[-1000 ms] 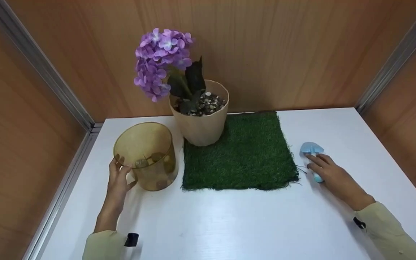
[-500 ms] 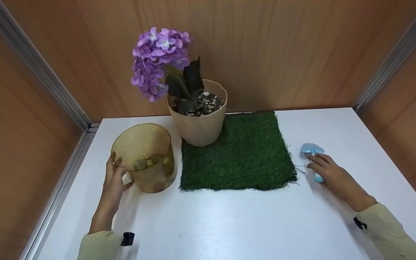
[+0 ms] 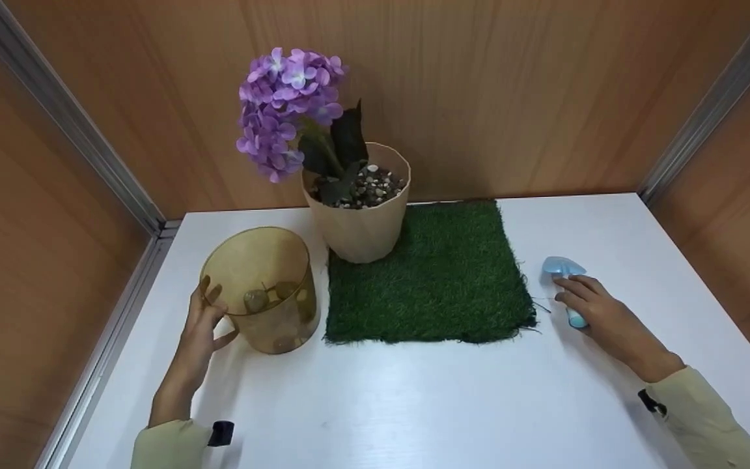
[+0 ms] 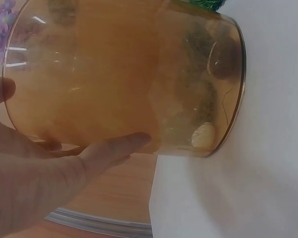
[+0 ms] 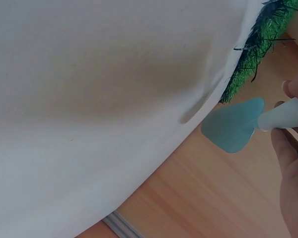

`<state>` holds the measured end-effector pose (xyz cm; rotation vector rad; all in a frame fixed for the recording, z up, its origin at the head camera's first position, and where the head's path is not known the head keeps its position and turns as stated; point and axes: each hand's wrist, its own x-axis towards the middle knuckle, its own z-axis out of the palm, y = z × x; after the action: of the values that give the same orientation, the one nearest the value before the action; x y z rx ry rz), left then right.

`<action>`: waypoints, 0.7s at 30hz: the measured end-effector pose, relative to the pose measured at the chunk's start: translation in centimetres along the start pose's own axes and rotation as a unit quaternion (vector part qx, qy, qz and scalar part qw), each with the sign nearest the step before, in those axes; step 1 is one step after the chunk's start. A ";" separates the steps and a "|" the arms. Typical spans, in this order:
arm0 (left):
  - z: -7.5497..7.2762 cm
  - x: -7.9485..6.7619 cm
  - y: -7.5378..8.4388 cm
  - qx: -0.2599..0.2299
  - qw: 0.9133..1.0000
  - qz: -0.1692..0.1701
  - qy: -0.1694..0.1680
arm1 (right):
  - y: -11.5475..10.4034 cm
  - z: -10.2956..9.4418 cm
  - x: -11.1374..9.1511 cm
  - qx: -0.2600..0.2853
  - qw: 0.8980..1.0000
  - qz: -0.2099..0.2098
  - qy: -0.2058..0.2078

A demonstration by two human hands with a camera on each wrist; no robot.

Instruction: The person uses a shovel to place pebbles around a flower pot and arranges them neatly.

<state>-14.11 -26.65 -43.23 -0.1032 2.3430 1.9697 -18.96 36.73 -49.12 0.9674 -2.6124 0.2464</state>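
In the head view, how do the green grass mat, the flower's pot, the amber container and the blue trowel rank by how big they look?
1. Green grass mat, largest
2. Pot and amber container: too alike to rank
3. Blue trowel, clearly smallest

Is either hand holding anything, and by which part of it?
Left hand: the yellow container, by its wall near the rim. Right hand: the trowel, by its handle.

No legible text, label, brand, number or sign is appearing on any surface in the head view, the left wrist view or the right wrist view.
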 end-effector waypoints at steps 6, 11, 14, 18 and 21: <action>-0.5 -0.2 -0.1 -0.002 1.000 -0.001 -0.015 | 0.0 -0.2 -0.1 0.000 1.000 0.011 0.000; -0.9 -0.4 -0.2 -0.003 1.000 0.000 -0.029 | -0.2 -0.4 -0.3 0.005 1.000 0.020 -0.003; -1.2 -0.5 -0.3 -0.004 0.999 0.000 -0.041 | -0.2 -0.7 -0.3 0.008 1.000 0.029 -0.006; -1.5 -0.6 -0.2 -0.007 0.998 0.001 -0.057 | -0.2 -1.0 -0.3 0.008 0.999 0.034 -0.002; -1.7 -0.6 -0.1 -0.017 0.998 0.004 -0.066 | -0.2 -1.1 -0.1 0.009 1.000 0.028 0.006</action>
<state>-13.53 -28.35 -42.99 0.0322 2.2326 1.9557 -18.46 36.96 -48.11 0.8959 -2.6337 0.2893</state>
